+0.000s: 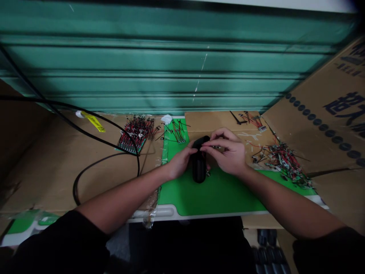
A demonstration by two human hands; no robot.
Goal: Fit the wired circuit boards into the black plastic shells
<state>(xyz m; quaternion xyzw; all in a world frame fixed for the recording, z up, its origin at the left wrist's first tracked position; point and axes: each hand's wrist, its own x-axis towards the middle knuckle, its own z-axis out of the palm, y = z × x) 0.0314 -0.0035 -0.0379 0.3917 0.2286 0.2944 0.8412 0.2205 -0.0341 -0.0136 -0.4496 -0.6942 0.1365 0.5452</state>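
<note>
A black oblong case (pixel 199 169) is held over the green board (pixel 222 194) near its middle. My left hand (pixel 181 161) grips the case from its left side, thumb near the upper part. My right hand (pixel 229 152) is at the upper right of the case, thumb and fingertips pinched together against it around something small and dark that I cannot make out. A small shiny part (pixel 208 174) shows just right of the case.
Wired circuit boards (pixel 132 135) are piled at the left on cardboard (pixel 105 175), with a few more (pixel 178 131) at the back. Tangled wired parts (pixel 288 161) lie right. Black cables (pixel 94 133) hang at left. Dark cases (pixel 269 255) sit below the table edge.
</note>
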